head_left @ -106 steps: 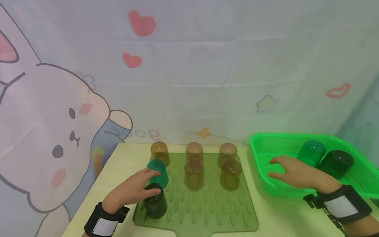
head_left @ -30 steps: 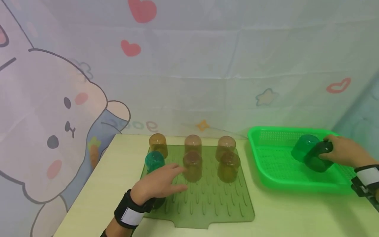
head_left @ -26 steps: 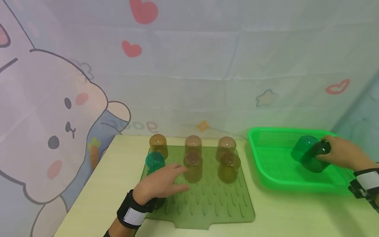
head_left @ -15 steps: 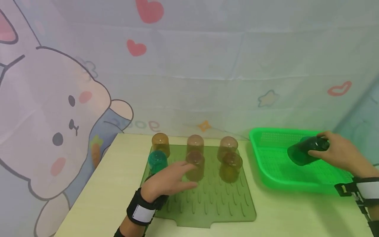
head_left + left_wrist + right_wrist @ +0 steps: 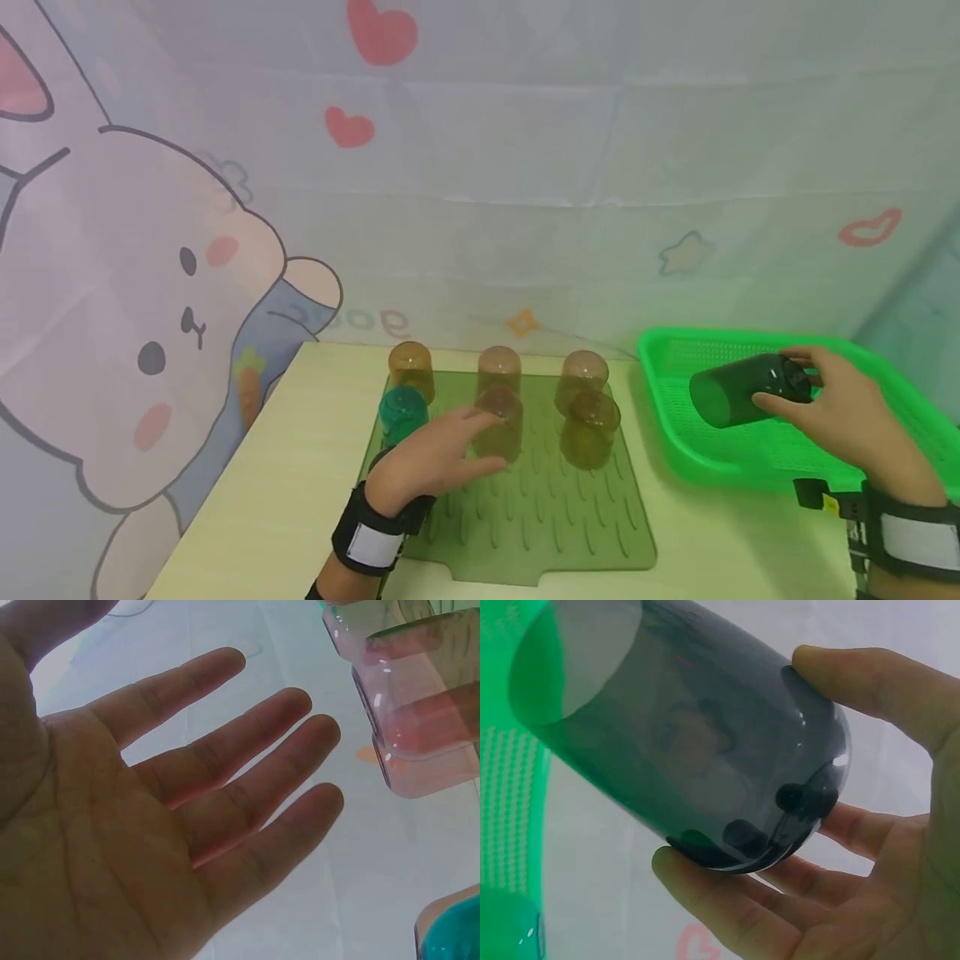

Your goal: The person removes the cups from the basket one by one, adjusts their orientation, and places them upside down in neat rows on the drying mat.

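My right hand [image 5: 847,408] grips a dark grey see-through cup [image 5: 738,390] near its base, thumb on one side and fingers on the other. The cup is tilted nearly on its side above the green basket [image 5: 678,458], its mouth toward the left. The right wrist view shows the dark cup [image 5: 682,742] with nothing in it. My left hand [image 5: 435,454] hovers over the left part of the green ridged mat [image 5: 555,533], fingers spread and holding nothing. Beside it stands an upside-down teal cup [image 5: 402,412]. A brownish-pink cup [image 5: 501,433] is just beyond its fingertips.
Along the mat's back stand an upside-down amber cup [image 5: 411,367] and two pinkish cups, one [image 5: 498,367] in the middle and one [image 5: 583,375] to the right. A brownish-yellow cup [image 5: 591,433] stands at front right. In the right wrist view, a teal cup [image 5: 510,926] shows inside the basket.
My right hand has gripped the dark cup in the basket, lifted it and tipped it leftward. My left hand has moved right from above the dark cup on the mat, which is now mostly hidden.
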{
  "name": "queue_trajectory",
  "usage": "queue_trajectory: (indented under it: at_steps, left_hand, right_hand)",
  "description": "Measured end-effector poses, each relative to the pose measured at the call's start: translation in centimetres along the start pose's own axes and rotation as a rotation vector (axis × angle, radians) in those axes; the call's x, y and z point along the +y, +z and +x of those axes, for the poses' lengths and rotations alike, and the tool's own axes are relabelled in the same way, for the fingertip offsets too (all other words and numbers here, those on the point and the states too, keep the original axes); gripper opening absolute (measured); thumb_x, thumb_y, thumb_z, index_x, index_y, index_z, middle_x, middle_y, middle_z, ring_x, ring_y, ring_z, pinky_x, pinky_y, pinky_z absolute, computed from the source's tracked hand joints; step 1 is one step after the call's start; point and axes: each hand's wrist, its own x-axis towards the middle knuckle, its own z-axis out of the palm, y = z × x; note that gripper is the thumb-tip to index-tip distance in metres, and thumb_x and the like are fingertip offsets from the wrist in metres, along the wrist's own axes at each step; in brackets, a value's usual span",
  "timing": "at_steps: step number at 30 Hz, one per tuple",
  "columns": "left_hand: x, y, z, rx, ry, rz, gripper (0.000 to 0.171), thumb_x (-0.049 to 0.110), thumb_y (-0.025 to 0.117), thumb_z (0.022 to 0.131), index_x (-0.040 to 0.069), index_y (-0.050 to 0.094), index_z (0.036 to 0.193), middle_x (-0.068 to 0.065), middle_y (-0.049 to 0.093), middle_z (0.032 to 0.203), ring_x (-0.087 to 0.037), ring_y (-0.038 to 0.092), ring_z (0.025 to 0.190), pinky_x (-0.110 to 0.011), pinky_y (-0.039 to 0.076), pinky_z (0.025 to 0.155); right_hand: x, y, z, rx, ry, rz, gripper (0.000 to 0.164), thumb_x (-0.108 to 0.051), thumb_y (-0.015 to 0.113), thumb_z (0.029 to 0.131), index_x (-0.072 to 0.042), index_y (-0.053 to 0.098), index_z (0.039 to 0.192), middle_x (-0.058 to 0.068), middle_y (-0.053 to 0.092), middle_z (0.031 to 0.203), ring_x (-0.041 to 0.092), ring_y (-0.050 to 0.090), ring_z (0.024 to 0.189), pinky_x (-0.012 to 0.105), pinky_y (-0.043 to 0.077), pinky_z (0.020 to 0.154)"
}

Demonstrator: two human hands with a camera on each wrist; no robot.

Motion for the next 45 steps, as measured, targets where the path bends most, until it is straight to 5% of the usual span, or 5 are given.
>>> queue_trajectory:
  at_steps: [5, 13, 20, 30, 45]
  left_hand:
    - [0.0, 0.3, 0.3, 0.005, 0.018, 0.011, 0.055, 0.041, 0.059, 0.093, 0.01, 0.049, 0.137, -0.009, 0.049, 0.136, -0.023, 0.048, 0.122, -0.036, 0.044, 0.096]
    - [0.2, 0.6, 0.6, 0.008, 0.017, 0.009, 0.056, 0.04, 0.059, 0.093, 0.01, 0.047, 0.139, -0.008, 0.047, 0.139, -0.023, 0.047, 0.124, -0.035, 0.043, 0.098]
    - [0.2, 1.3, 1.0, 0.013, 0.021, 0.035, 0.062, 0.042, 0.063, 0.09, 0.008, 0.046, 0.139, -0.009, 0.046, 0.139, -0.025, 0.047, 0.124, -0.035, 0.042, 0.098]
    - [0.7, 1.9, 1.3, 0.095, 0.0, 0.081, 0.079, 0.054, 0.07, 0.079, 0.009, 0.044, 0.138, -0.009, 0.045, 0.137, -0.024, 0.049, 0.12, -0.035, 0.047, 0.092]
    - [1.7, 3.9, 2.2, 0.145, 0.084, 0.232, 0.091, 0.066, 0.072, 0.069, 0.006, 0.048, 0.134, -0.007, 0.049, 0.125, -0.022, 0.05, 0.112, -0.033, 0.049, 0.086]
  right_hand:
    - [-1.8, 0.4, -1.9, 0.052, -0.003, 0.055, 0.076, -0.036, 0.072, 0.084, 0.006, 0.036, 0.137, 0.032, 0.043, 0.124, 0.052, 0.046, 0.103, 0.05, 0.047, 0.065]
    - [-5.3, 2.1, -3.4, 0.085, -0.099, 0.199, 0.071, -0.028, 0.077, 0.081, 0.0, 0.042, 0.136, 0.022, 0.045, 0.126, 0.043, 0.05, 0.107, 0.003, 0.043, 0.068]
    - [-7.8, 4.9, -3.7, -0.009, -0.153, 0.267, 0.068, -0.029, 0.077, 0.081, -0.004, 0.043, 0.135, 0.018, 0.046, 0.128, 0.037, 0.054, 0.107, 0.038, 0.054, 0.079]
    - [-10.4, 7.5, -3.4, -0.123, -0.226, 0.364, 0.066, -0.029, 0.078, 0.08, -0.005, 0.046, 0.132, 0.013, 0.05, 0.126, 0.031, 0.054, 0.108, 0.034, 0.054, 0.079]
    - [-12.8, 11.9, -2.3, -0.259, -0.279, 0.527, 0.062, -0.026, 0.081, 0.077, -0.009, 0.045, 0.124, 0.009, 0.053, 0.117, 0.027, 0.056, 0.104, 0.034, 0.053, 0.081]
